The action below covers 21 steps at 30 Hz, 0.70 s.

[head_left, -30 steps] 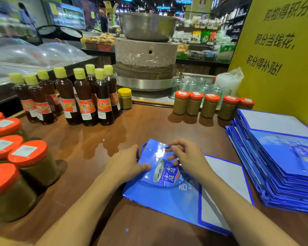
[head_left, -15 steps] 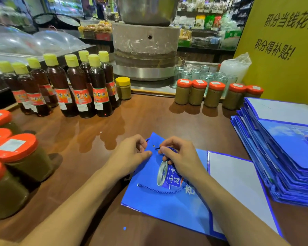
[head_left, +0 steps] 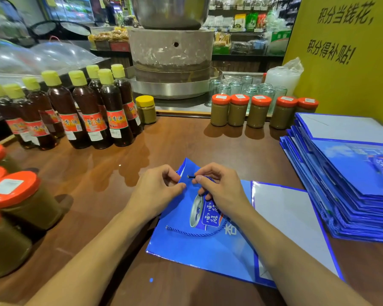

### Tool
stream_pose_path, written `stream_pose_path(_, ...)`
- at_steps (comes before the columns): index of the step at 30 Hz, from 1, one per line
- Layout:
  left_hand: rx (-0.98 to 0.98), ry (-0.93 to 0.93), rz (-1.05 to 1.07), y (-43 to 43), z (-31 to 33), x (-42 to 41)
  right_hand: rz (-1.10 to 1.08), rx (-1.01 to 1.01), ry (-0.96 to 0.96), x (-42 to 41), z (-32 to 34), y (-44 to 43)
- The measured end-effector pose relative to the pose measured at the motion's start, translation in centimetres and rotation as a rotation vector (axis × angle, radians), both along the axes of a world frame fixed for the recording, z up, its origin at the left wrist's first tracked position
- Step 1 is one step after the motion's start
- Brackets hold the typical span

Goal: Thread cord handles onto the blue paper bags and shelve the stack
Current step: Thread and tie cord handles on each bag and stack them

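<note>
A flat blue paper bag (head_left: 199,250) lies on the brown table in front of me, its top edge lifted at the far end. My left hand (head_left: 157,191) pinches that raised top edge. My right hand (head_left: 219,188) pinches the dark tip of a blue cord (head_left: 195,233) and holds it against a hole near the bag's top edge. The rest of the cord curves loosely across the bag's printed face. A stack of several more blue bags (head_left: 345,180) lies flat at the right.
Dark oil bottles with yellow caps (head_left: 93,111) stand at the back left. Orange-lidded jars (head_left: 20,202) crowd the left edge, and more orange-lidded jars (head_left: 259,111) line the back. A stone mill (head_left: 170,60) and a yellow sign (head_left: 345,54) rise behind the table.
My left hand moved from pressing the bag flat to pinching its lifted top edge. My right hand brought the cord tip up to the hole. The view has dipped closer.
</note>
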State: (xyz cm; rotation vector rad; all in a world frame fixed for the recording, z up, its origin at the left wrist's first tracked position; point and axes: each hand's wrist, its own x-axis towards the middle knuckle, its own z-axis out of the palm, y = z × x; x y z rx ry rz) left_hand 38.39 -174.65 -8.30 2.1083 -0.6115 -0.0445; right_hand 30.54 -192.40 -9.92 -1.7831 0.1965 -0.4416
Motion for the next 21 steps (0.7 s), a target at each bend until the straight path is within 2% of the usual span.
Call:
stream_pose_path(9,-0.038,0.012,-0.014,0.04,0.43,-0.53,0.016,-0.023,0.01,-0.04,0.05,0.03)
stream_pose_path(12,-0.091,0.057,-0.079,0.1,0.49,-0.68,0.01,-0.029,-0.03,0.09,-0.26,0.08)
stream_pose_path(17,-0.14,0.086,-0.205,0.17,0.94,-0.78,0.024,-0.135,-0.056,-0.1,-0.46,-0.15)
stream_pose_path(21,-0.126,0.076,-0.199,0.07,0.69,-0.75,0.036,-0.206,-0.038,-0.14,-0.41,-0.04)
